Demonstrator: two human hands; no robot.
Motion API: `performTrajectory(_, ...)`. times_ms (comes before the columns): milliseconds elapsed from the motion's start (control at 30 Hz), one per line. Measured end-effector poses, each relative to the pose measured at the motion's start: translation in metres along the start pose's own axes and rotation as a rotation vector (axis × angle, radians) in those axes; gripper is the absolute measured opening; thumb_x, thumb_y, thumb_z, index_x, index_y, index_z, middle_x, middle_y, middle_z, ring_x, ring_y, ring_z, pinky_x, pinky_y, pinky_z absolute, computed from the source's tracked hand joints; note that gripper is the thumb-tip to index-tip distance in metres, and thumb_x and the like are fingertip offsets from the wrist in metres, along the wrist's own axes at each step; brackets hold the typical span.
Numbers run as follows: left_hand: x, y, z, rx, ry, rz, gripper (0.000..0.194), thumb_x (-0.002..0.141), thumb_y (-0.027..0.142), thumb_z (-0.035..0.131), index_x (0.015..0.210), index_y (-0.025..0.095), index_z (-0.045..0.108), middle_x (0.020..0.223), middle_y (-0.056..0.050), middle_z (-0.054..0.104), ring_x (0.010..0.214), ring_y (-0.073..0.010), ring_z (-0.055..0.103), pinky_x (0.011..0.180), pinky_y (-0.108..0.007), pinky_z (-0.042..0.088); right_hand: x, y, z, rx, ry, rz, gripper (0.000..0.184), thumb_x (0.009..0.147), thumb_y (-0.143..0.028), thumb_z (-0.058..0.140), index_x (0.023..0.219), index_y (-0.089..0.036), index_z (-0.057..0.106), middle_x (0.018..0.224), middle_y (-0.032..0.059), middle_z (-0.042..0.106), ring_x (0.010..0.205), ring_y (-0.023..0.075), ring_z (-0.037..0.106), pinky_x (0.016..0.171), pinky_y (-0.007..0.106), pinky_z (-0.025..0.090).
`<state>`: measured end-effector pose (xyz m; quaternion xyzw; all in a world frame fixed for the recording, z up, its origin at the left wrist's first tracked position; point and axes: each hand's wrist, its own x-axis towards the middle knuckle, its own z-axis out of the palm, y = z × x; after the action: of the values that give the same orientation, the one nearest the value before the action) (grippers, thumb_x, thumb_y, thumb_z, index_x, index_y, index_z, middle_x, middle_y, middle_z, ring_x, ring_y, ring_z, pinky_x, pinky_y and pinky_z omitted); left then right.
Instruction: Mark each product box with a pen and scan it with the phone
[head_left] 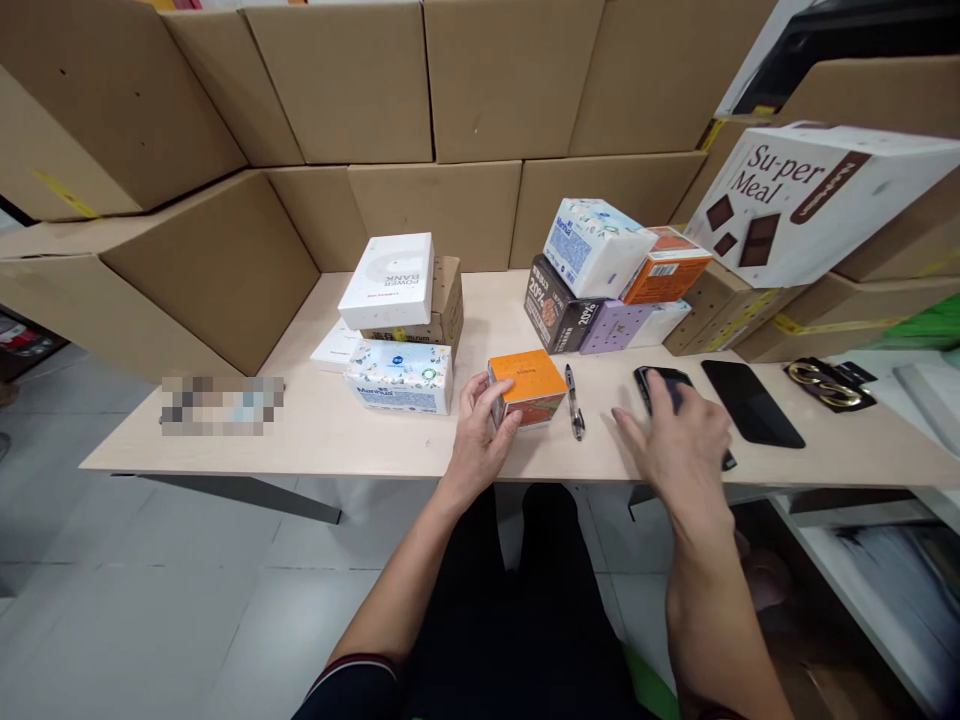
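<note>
My left hand grips the left side of a small orange box, with fingers on its top and side and the thumb at its front. The box rests on the table close to the front edge. Just right of it lies a clear pen with black parts. My right hand, slightly blurred, is over a dark phone-like object, thumb apart from the fingers. The hand hides most of that object, and I cannot tell whether they touch. A flat black slab lies to the right.
Left of centre, a Manhua tissue pack stands before a white power bank box stacked on a brown box. Back right are another tissue pack and several stacked boxes. Large cartons wall the table.
</note>
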<state>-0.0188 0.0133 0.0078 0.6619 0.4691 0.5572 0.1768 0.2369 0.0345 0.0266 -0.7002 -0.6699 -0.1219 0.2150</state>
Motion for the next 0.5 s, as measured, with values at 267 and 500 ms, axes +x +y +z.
performTrajectory(267,-0.002,0.001,0.000,0.042,0.045,0.027,0.042,0.098,0.036,0.059,0.139,0.027,0.055,0.138,-0.014,0.049,0.140,-0.0267,0.045,0.113,-0.048,0.044,-0.008,0.031,-0.001,0.030,-0.270,0.339,0.098,0.085,-0.074,0.047,0.157,-0.011,0.031,0.143,0.0319,0.047,0.128,0.0505,0.049,0.099,0.067,0.039)
performTrajectory(500,-0.006,0.001,0.000,0.045,0.174,0.074,0.048,0.095,0.030,0.062,0.142,0.026,0.052,0.131,-0.013,0.054,0.126,-0.0251,0.053,0.100,-0.043,0.052,-0.006,0.022,-0.006,0.138,-0.215,0.371,0.089,0.080,-0.056,0.060,0.154,-0.011,0.039,0.133,0.0299,0.057,0.126,0.0492,0.051,0.099,0.068,0.040)
